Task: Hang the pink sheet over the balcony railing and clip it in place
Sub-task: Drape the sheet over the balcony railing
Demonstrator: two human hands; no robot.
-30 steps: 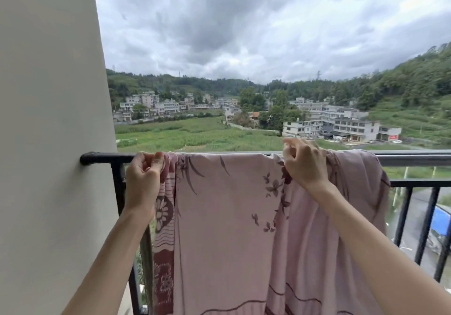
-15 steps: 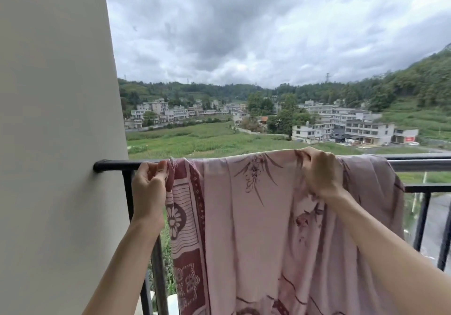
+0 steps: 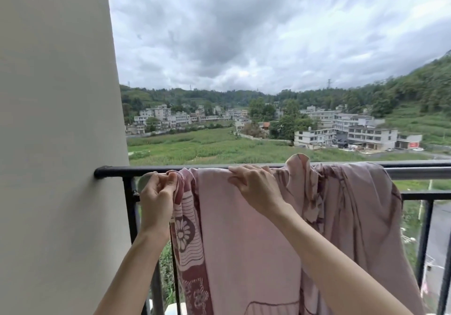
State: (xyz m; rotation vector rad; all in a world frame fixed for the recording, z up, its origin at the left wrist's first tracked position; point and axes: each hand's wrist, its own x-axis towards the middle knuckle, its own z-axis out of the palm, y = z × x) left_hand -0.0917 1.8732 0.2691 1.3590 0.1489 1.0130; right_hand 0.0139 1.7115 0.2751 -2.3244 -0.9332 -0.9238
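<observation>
The pink sheet (image 3: 244, 241) with a dark red flower border hangs over the black balcony railing (image 3: 114, 169). My left hand (image 3: 157, 194) pinches the sheet's bunched left edge just below the rail. My right hand (image 3: 256, 184) grips the cloth at the top of the rail, fingers curled over the fold. To the right of that hand the sheet lies crumpled on the rail, with one fold sticking up. No clip is in view.
A plain wall (image 3: 56, 143) stands at the left, where the rail ends. Black vertical bars (image 3: 423, 241) run under the rail at the right. Beyond are green fields, buildings and hills far below.
My right hand has moved left along the rail, closer to my left hand, dragging cloth with it. The sheet's right part is more bunched. The camera has tilted up.
</observation>
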